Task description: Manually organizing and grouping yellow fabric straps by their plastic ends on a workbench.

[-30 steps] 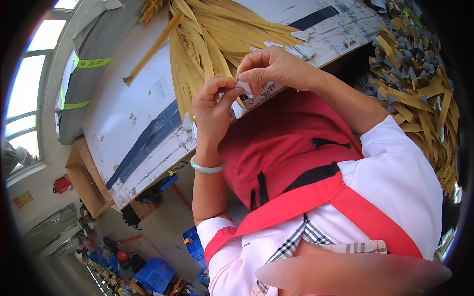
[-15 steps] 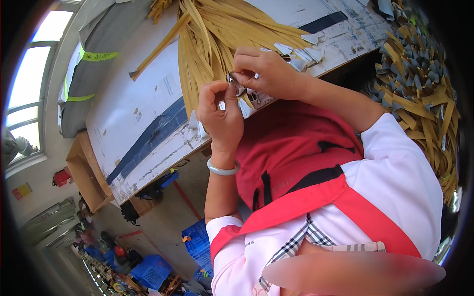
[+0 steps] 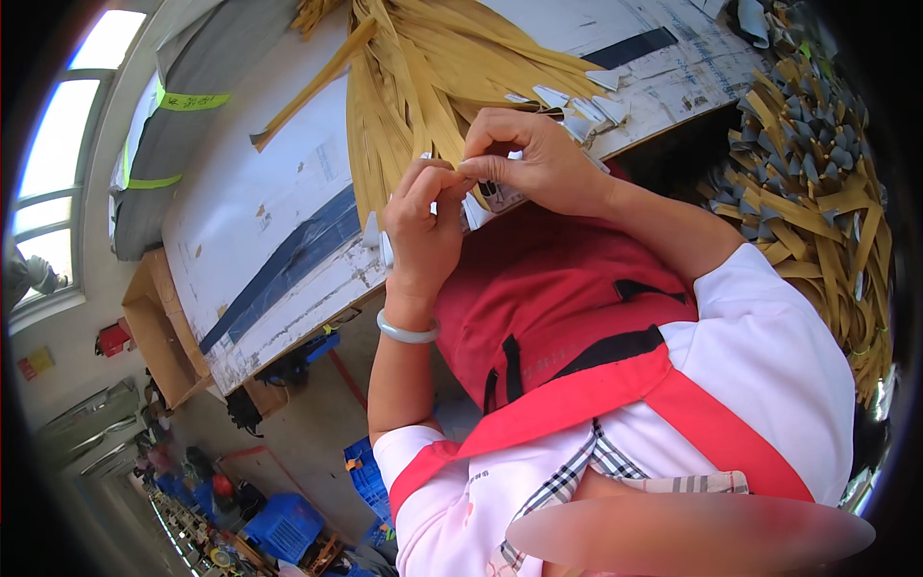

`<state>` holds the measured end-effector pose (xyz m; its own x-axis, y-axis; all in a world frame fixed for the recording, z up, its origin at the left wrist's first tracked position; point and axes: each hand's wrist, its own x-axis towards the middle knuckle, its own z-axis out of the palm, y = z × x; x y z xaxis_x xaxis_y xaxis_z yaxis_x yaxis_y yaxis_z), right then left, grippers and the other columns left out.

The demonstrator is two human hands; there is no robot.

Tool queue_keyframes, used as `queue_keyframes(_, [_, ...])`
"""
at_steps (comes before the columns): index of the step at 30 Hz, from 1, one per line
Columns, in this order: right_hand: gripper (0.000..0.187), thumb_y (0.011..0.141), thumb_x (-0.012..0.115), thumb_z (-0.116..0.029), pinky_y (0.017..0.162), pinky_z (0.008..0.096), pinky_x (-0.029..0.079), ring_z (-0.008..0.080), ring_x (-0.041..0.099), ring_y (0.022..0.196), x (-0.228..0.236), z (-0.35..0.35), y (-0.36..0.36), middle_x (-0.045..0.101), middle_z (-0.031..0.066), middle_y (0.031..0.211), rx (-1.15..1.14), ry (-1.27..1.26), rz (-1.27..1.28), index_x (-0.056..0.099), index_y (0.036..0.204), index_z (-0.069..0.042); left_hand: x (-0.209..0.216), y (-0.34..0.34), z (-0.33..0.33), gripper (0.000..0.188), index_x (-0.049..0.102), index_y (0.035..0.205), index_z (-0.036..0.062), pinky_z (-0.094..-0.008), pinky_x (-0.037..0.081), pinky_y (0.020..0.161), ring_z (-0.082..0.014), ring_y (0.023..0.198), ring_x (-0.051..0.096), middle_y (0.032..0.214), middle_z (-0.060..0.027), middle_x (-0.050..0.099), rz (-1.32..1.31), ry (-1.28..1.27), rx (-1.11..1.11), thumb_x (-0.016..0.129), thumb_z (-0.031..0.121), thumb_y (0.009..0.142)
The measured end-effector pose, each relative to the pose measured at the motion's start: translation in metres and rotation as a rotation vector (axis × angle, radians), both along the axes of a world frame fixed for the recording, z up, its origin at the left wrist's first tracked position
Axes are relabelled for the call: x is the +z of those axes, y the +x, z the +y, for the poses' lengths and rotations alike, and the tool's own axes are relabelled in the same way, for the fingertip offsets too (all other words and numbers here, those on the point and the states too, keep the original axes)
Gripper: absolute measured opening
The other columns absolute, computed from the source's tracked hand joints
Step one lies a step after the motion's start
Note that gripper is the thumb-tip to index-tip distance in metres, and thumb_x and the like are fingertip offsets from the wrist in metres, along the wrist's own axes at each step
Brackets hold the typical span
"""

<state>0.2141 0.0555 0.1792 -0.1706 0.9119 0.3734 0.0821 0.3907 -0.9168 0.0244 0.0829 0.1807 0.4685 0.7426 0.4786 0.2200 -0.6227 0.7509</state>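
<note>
At the table's near edge, my left hand (image 3: 420, 226) and my right hand (image 3: 543, 163) meet with thumbs and fingertips pinched together. What lies between the fingertips is too small and covered to make out; it may be the end of a strip. Beneath and beyond them, a thick bundle of mustard-yellow strips (image 3: 394, 106) fans out over the table. White pointed end pieces (image 3: 473, 212) of several strips stick out under my hands, and more white tips (image 3: 582, 123) lie just beyond my right hand.
The worn white table (image 3: 279, 207) carries dark blue bands (image 3: 288, 264) along its near side. A large heap of yellow strips with grey ends (image 3: 812, 173) hangs at the right. An open cardboard box (image 3: 159, 332) stands at the table's left corner; blue crates (image 3: 284, 527) sit on the floor.
My right hand has shifted slightly right and lower, its fingers now drawn closer to the left hand's tips. A small dark piece visible between them before is now covered.
</note>
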Motion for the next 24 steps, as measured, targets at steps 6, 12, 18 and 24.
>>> queue_keyframes(6, [0.021,0.095,0.066,-0.021,0.067,0.0228,0.046,0.0038,0.054,0.074,-0.033,0.012,0.082,0.060,-0.0024,0.078,-0.474,-0.300,0.164,0.065,0.094,0.000,0.016,-0.111,0.023,0.001,0.059,0.095,-0.0013,-0.0249,0.051,0.055,-0.0139,0.066,0.062,0.089,-0.0102,0.064,-0.339,-0.193,0.544,0.060,0.000,0.095])
queue_keyframes(12, [0.020,0.095,0.065,-0.022,0.067,0.0261,0.045,0.0100,0.054,0.071,-0.037,0.015,0.114,0.060,0.0025,0.077,-0.332,-0.152,-0.384,0.065,0.099,-0.002,0.005,-0.145,0.022,0.017,0.060,0.111,-0.0004,-0.0250,0.051,0.075,-0.0127,0.085,0.062,0.095,-0.0086,0.066,-0.118,-0.117,0.768,0.062,0.006,0.095])
queue_keyframes(18, [0.010,0.088,0.065,-0.010,0.075,0.0326,0.049,0.0227,0.062,0.084,-0.029,0.042,0.109,0.062,0.0065,0.088,-0.166,-0.044,-0.729,0.068,0.096,-0.005,-0.015,-0.024,-0.009,0.010,0.066,0.093,-0.0014,-0.0296,0.050,0.072,-0.0221,0.078,0.065,0.087,-0.0125,0.066,0.142,-0.078,0.183,0.065,-0.006,0.085])
queue_keyframes(24, [0.008,0.082,0.071,-0.007,0.075,0.0319,0.049,0.0214,0.061,0.086,-0.032,0.052,0.095,0.060,0.0067,0.096,0.108,-0.066,-0.780,0.069,0.090,-0.005,-0.017,0.027,0.002,0.011,0.066,0.095,-0.0002,-0.0309,0.051,0.071,-0.0226,0.079,0.066,0.088,-0.0116,0.066,0.047,-0.104,0.035,0.067,-0.002,0.085])
